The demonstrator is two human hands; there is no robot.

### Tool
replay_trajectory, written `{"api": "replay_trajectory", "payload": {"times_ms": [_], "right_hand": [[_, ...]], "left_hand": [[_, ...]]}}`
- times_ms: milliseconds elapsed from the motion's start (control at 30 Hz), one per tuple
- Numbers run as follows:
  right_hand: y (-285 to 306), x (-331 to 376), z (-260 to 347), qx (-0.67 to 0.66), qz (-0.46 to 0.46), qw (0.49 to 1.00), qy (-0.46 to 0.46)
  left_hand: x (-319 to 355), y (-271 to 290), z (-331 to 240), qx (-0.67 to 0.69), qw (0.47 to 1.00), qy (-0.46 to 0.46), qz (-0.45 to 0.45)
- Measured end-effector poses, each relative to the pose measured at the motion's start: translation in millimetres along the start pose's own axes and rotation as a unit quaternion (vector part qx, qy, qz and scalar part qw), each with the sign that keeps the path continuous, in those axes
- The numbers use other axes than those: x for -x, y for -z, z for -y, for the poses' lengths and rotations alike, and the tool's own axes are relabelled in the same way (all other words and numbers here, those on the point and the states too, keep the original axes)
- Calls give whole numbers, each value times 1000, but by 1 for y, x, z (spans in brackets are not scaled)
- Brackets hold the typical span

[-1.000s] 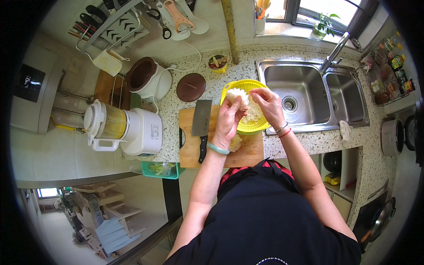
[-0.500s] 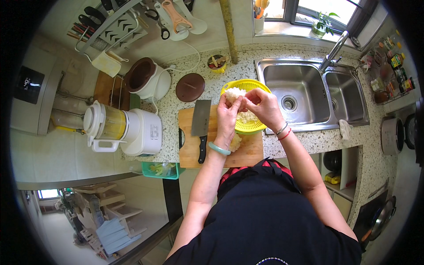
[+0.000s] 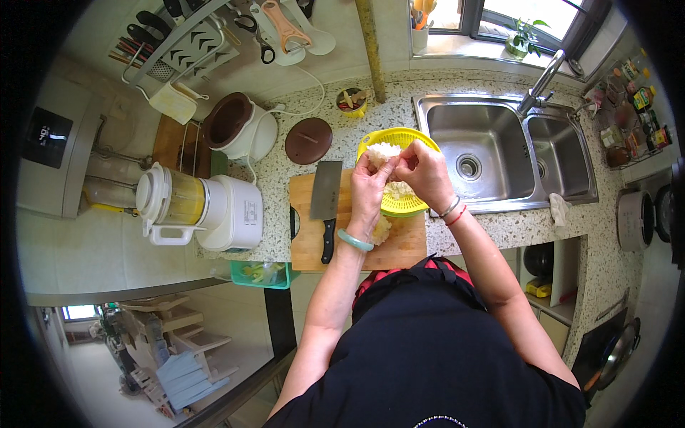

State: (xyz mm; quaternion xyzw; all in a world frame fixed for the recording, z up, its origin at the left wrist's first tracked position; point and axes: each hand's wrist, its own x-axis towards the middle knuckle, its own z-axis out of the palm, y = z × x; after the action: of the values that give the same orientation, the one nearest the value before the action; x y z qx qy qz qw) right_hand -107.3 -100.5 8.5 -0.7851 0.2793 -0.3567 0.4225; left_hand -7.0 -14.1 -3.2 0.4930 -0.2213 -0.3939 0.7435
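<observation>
Over a yellow colander (image 3: 419, 135), my left hand (image 3: 367, 192) grips a frilly piece of white fungus (image 3: 384, 152). The fingers of my right hand (image 3: 421, 170) are pinched together at its right edge; whether a torn bit is between them I cannot make out. Smaller pale pieces (image 3: 399, 189) lie in the colander below my hands. Another yellowish frilly clump of fungus (image 3: 381, 230) rests on the wooden cutting board (image 3: 399, 250), partly hidden by my left wrist. A cleaver (image 3: 325, 203) lies on the board, left of my left hand.
A double steel sink (image 3: 485, 143) with a tap is to the right. Left stand a blender (image 3: 207, 207) and a white cooker (image 3: 250, 135) with a brown inner pot. Its brown lid (image 3: 308, 140) and a small yellow cup (image 3: 352, 103) sit behind the board. A green bin (image 3: 262, 274) hangs below.
My right hand has shifted slightly left and its fingers have drawn closer together at the fungus. My left hand stays nearly in place.
</observation>
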Motion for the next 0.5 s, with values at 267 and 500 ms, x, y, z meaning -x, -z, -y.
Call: {"api": "replay_trajectory", "payload": {"times_ms": [267, 500], "right_hand": [[5, -3, -18, -286, 12, 945, -158], [10, -3, -20, -143, -17, 986, -86]], "left_hand": [[-1, 9, -2, 145, 983, 95, 57], [-2, 13, 2, 163, 979, 106, 59]]}}
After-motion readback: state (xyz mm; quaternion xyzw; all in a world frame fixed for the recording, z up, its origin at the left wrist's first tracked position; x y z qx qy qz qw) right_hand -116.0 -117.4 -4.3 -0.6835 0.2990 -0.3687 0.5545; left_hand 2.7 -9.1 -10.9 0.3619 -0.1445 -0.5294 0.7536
